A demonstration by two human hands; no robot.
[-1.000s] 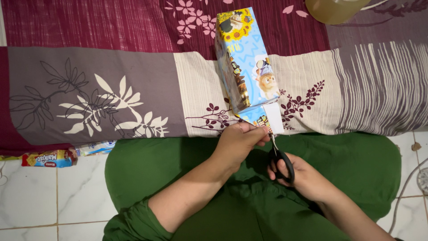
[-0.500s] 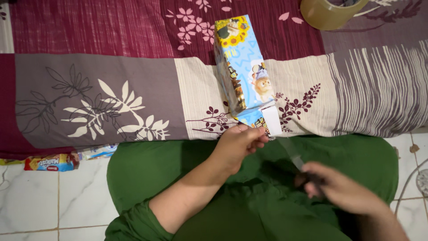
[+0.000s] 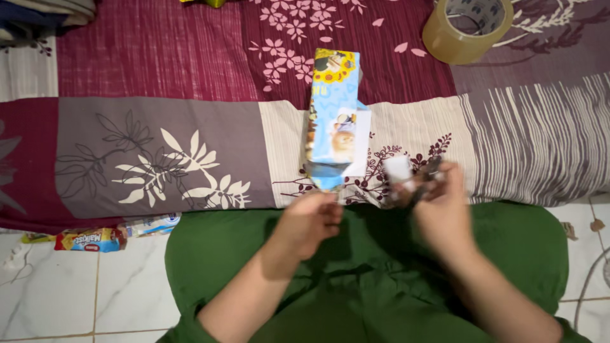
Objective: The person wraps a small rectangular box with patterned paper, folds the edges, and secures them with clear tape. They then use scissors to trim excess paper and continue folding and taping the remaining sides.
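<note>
A long box wrapped in blue cartoon-print paper [image 3: 333,117] lies on the patterned bedcover [image 3: 159,152], turned up onto its narrow side. My left hand [image 3: 310,221] is at the box's near end and pinches the loose paper tip there. To the right of the box, my right hand [image 3: 440,204] is blurred and closed around dark scissors [image 3: 424,176]. A small white scrap of paper [image 3: 398,169] sits by its fingertips. Both hands hover over my green-clothed lap [image 3: 368,279].
A roll of clear brown packing tape [image 3: 467,24] rests on the cover at the far right. A snack packet [image 3: 89,240] lies on the white tiled floor at the left. Folded cloth [image 3: 44,11] is at the top left, and a thin cable [image 3: 588,286] runs at the right edge.
The box has rolled from lying flat onto its side. My right hand, with the scissors, has swung from my lap up to beside the box, and a white scrap is now at its fingertips.
</note>
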